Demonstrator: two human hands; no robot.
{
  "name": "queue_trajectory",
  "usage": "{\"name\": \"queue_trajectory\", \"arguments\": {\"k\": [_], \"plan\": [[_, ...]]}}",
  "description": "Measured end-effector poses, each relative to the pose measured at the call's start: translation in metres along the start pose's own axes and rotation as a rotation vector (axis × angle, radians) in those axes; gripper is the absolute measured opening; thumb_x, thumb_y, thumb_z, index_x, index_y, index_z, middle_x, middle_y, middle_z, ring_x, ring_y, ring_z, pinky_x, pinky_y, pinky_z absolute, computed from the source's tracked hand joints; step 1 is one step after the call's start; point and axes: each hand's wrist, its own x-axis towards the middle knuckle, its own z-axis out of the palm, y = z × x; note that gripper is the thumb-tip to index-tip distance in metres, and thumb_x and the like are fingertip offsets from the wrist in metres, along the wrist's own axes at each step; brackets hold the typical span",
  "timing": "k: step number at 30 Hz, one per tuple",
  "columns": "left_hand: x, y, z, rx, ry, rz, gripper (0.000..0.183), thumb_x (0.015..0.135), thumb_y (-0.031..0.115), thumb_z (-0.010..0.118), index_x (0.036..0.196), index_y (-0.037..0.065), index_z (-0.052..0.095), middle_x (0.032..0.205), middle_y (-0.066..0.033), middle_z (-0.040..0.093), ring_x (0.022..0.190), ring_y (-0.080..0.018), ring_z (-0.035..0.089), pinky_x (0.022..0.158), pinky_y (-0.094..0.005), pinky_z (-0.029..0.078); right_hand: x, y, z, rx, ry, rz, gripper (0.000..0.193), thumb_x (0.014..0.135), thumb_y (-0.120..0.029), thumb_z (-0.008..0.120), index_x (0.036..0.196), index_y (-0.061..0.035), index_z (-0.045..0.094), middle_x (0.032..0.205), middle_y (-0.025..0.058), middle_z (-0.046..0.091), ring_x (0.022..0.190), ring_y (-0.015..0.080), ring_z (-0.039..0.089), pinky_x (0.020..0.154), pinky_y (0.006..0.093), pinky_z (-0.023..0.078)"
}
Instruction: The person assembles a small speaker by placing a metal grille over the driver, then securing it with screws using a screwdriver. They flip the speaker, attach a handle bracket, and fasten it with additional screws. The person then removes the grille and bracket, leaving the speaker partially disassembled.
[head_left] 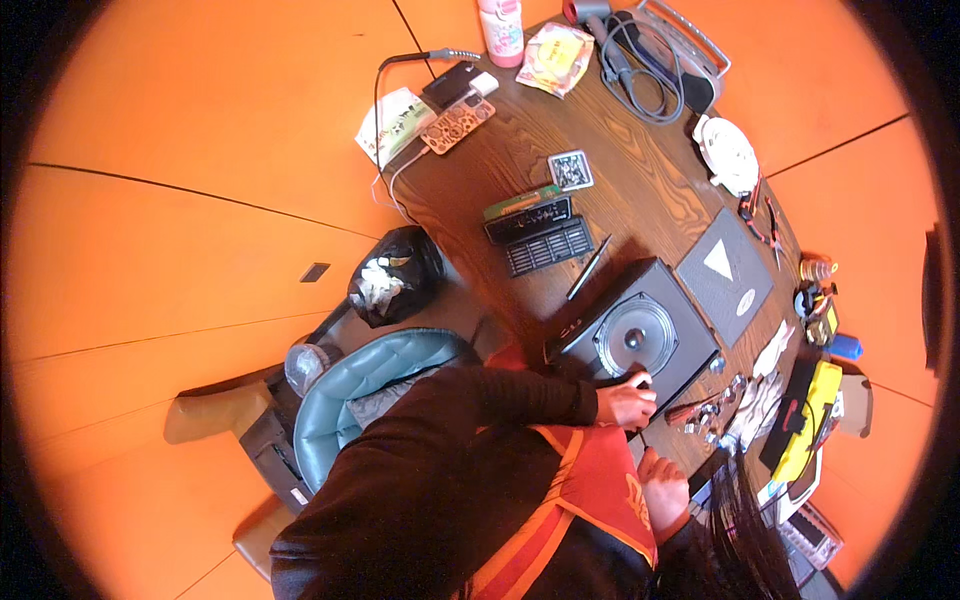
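Note:
A black speaker box point(690, 370) with a round grey speaker cone point(636, 338) lies face up at the near side of the table. My left hand point(626, 403) is at the box's near edge, fingers curled and pressed together. Just below it, close to my body, my right hand point(666, 490) is closed too. A thin dark piece shows between the two hands, too small to name. What either hand holds is hidden. Beside the box lies a dark flat panel point(728, 275) with a white triangle.
Left of the box lie a pen point(589, 268), a black slotted panel point(549, 247) and a small circuit board point(570, 170). White gloves point(755, 405) and a yellow-and-black case point(808, 420) are at the right. A soldering iron point(450, 54) and a pink bottle point(502, 35) stand out at the far end.

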Motion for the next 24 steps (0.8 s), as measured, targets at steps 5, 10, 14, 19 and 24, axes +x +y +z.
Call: {"name": "queue_trajectory", "arguments": {"k": [5,10,14,19,24], "plan": [[0.004,0.001,-0.001,0.015,-0.002,-0.034,0.014,0.074,0.022,0.058,0.065,0.013,0.051,0.073,-0.0009,0.047,0.081,-0.0180,0.048,0.090,-0.0488,0.028,0.007,0.030,-0.023,0.801,-0.023,0.132,0.041,0.077,-0.020,0.065,0.111,-0.0007,0.054,0.079,0.0165,0.061,0.070,0.0299,0.062,0.060,0.0373,0.049],[0.003,0.004,-0.002,0.088,-0.010,-0.039,0.012,0.070,0.021,0.060,0.066,0.013,0.052,0.074,-0.0017,0.047,0.081,-0.0185,0.048,0.091,-0.0486,0.028,0.009,0.049,-0.033,0.977,-0.114,0.435,0.019,0.082,-0.018,0.058,0.069,-0.0051,0.052,0.057,0.0131,0.050,0.051,0.0316,0.053,0.043,0.0373,0.038],[0.003,0.004,-0.004,0.074,0.008,-0.029,0.011,0.071,0.020,0.058,0.069,0.012,0.052,0.075,-0.0027,0.046,0.081,-0.0193,0.048,0.089,-0.0496,0.030,0.010,0.044,-0.032,0.922,-0.014,0.273,0.018,0.071,0.001,0.060,0.088,-0.0030,0.062,0.072,0.0150,0.052,0.067,0.0316,0.055,0.057,0.0397,0.042],[0.005,0.004,-0.008,0.090,-0.016,-0.007,0.008,0.074,0.018,0.054,0.070,0.011,0.052,0.075,-0.0029,0.046,0.081,-0.0195,0.048,0.088,-0.0506,0.030,0.007,0.043,-0.026,1.203,0.041,0.396,0.006,0.078,-0.007,0.057,0.083,-0.0046,0.056,0.081,0.0170,0.053,0.081,0.0296,0.056,0.059,0.0383,0.043],[0.007,0.005,-0.008,0.056,-0.084,0.002,0.006,0.073,0.017,0.053,0.069,0.012,0.051,0.075,-0.0025,0.045,0.081,-0.0183,0.048,0.091,-0.0488,0.029,-0.001,0.049,-0.033,1.039,-0.185,0.483,0.018,0.081,-0.011,0.058,0.070,-0.0008,0.050,0.073,0.0197,0.055,0.066,0.0317,0.059,0.052,0.0376,0.044]]}}
